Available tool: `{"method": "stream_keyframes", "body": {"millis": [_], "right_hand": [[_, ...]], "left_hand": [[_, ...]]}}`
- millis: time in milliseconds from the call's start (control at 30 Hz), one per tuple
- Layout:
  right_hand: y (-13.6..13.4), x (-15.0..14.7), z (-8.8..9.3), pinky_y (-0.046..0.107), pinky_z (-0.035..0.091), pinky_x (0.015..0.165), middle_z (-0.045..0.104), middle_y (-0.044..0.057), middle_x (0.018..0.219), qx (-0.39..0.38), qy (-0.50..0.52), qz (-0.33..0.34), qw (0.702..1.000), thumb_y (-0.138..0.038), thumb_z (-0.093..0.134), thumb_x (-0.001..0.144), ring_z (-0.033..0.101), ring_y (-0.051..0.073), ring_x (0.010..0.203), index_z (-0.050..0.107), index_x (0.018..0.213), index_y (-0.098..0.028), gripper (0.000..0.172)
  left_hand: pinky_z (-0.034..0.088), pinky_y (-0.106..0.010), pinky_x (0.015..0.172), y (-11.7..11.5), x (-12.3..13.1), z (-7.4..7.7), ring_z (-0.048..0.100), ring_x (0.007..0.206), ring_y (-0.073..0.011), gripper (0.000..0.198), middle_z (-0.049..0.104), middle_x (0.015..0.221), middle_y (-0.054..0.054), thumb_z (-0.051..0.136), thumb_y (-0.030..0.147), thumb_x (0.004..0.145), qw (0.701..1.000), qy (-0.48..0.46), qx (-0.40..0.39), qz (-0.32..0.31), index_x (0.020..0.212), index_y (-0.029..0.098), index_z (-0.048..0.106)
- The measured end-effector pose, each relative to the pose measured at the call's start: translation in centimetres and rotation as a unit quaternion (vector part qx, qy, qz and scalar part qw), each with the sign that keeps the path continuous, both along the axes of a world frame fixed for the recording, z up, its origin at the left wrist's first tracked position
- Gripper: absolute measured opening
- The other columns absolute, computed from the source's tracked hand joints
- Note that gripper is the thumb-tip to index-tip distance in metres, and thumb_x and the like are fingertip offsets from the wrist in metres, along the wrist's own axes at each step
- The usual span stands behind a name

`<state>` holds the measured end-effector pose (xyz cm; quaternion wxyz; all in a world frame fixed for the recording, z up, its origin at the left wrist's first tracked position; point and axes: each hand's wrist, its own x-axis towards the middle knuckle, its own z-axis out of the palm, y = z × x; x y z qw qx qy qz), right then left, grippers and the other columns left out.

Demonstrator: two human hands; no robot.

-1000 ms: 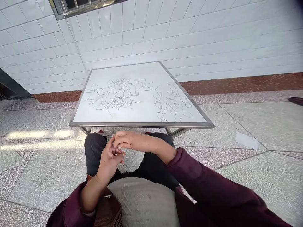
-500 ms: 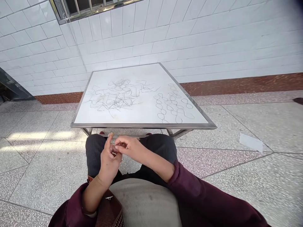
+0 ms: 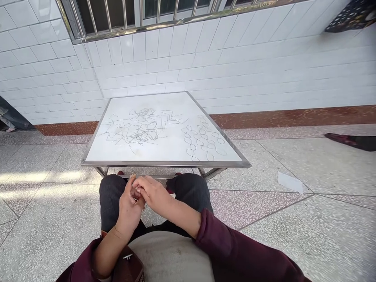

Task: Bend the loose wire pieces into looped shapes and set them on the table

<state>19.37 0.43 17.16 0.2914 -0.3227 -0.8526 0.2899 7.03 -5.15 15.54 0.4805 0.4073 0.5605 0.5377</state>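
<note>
Above my lap, my left hand (image 3: 129,211) and my right hand (image 3: 154,196) meet with their fingertips together. Both are closed around a thin wire (image 3: 145,206), of which only a small curved bit shows below the fingers. My left index finger points upward, and my right hand covers most of the wire. On the white tabletop (image 3: 173,153) beyond the hands, a loose tangle of bent wires (image 3: 143,133) spreads over the left and middle. Wires twisted into rounded loops (image 3: 202,138) lie in a group on the right.
The table's metal edge (image 3: 164,163) runs just past my knees. Behind it stands a white tiled wall (image 3: 182,66) with a barred window (image 3: 147,15). A white paper-like strip (image 3: 290,182) lies on the floor at right. Another person's shoe (image 3: 342,139) shows at the right edge.
The view has shifted, so the table and hands sit lower and further left. Another person's foot and patterned clothing have come in at the right. My right fingers have closed further over the left fingertips.
</note>
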Motion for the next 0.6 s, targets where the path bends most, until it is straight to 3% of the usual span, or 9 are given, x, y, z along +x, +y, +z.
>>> {"method": "stream_keyframes", "body": {"millis": [233, 333, 433, 500, 600], "right_hand": [[0.9, -0.3, -0.4, 0.037, 0.045, 0.078, 0.064, 0.004, 0.082, 0.04, -0.005, 0.078, 0.996, -0.005, 0.045, 0.089, 0.052, 0.021, 0.079, 0.054, 0.085, -0.021, 0.019], [1.4, 0.1, -0.9, 0.037, 0.048, 0.082, 0.066, 0.005, 0.092, -0.055, 0.043, 0.053, 0.996, -0.01, 0.048, 0.091, 0.058, 0.021, 0.089, 0.057, 0.098, -0.022, 0.017], [1.8, 1.3, -1.3, 0.038, 0.051, 0.086, 0.067, 0.008, 0.109, -0.194, 0.138, -0.001, 0.971, -0.026, 0.048, 0.097, 0.063, 0.02, 0.099, 0.051, 0.121, -0.022, 0.024], [1.9, 2.0, -1.4, 0.037, 0.052, 0.081, 0.068, 0.009, 0.107, -0.25, 0.165, -0.027, 0.954, -0.039, 0.041, 0.101, 0.065, 0.02, 0.095, 0.052, 0.118, -0.021, 0.027], [1.4, 2.4, -1.5, 0.034, 0.051, 0.074, 0.069, 0.007, 0.094, -0.293, 0.138, 0.007, 0.946, -0.051, 0.041, 0.099, 0.064, 0.019, 0.085, 0.057, 0.105, -0.02, 0.036]], "left_hand": [[0.05, -0.023, 0.052, 0.5, -0.4, -0.7, 0.056, 0.059, -0.0118, 0.073, 0.061, 0.07, 0.005, 0.064, 0.011, 0.068, 0.999, -0.013, -0.036, -0.018, 0.139, 0.019, 0.046], [0.052, -0.024, 0.056, 0.5, -0.6, -0.4, 0.056, 0.061, -0.012, 0.074, 0.059, 0.069, 0.005, 0.068, 0.015, 0.071, 0.999, -0.026, -0.031, -0.014, 0.141, 0.018, 0.045], [0.052, -0.025, 0.062, 0.6, -0.7, 0.6, 0.056, 0.062, -0.0114, 0.073, 0.059, 0.067, 0.005, 0.071, 0.019, 0.074, 0.998, -0.064, -0.002, 0.013, 0.141, 0.016, 0.044], [0.051, -0.024, 0.063, 0.8, -0.8, 1.3, 0.056, 0.062, -0.0107, 0.07, 0.06, 0.066, 0.005, 0.073, 0.021, 0.074, 0.993, -0.108, 0.015, 0.046, 0.138, 0.014, 0.047], [0.05, -0.025, 0.064, 1.0, -1.0, 1.9, 0.058, 0.062, -0.0106, 0.072, 0.063, 0.067, 0.005, 0.079, 0.025, 0.069, 0.983, -0.162, 0.012, 0.081, 0.135, 0.014, 0.05]]}}
